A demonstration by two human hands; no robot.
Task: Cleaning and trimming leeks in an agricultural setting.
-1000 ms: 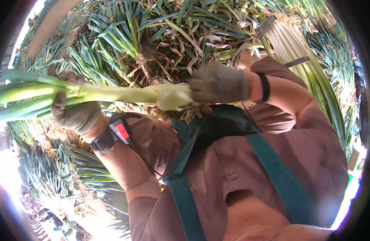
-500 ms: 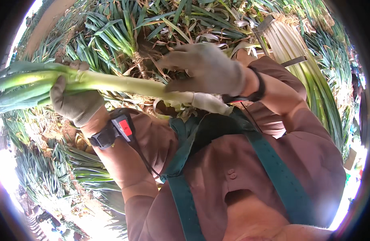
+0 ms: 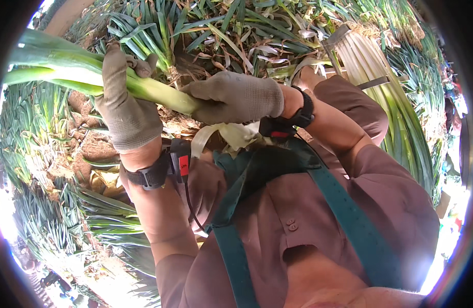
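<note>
A thick leek (image 3: 162, 94) lies across both my gloved hands, its green leaves fanning out to the left. My left hand (image 3: 126, 97) is closed round the stalk where the leaves begin to spread. Around the pale lower end, my right hand (image 3: 235, 97) is closed too, hiding the tip of the stalk. Both hands wear grey knit gloves. Below the right hand, loose pale leek peelings (image 3: 236, 134) rest on the lap of my green apron (image 3: 277, 159).
To the right, a row of trimmed leeks (image 3: 370, 66) lies in a rack with metal uprights (image 3: 338, 37). Uncleaned leeks (image 3: 144, 38) and dry leaf scraps (image 3: 231, 49) cover the ground ahead. More leeks (image 3: 36, 118) are heaped on the left.
My right hand, blurred and loose above the stalk before, now grips its pale end. My left hand has shifted right, and the leek now tilts up toward its leaves.
</note>
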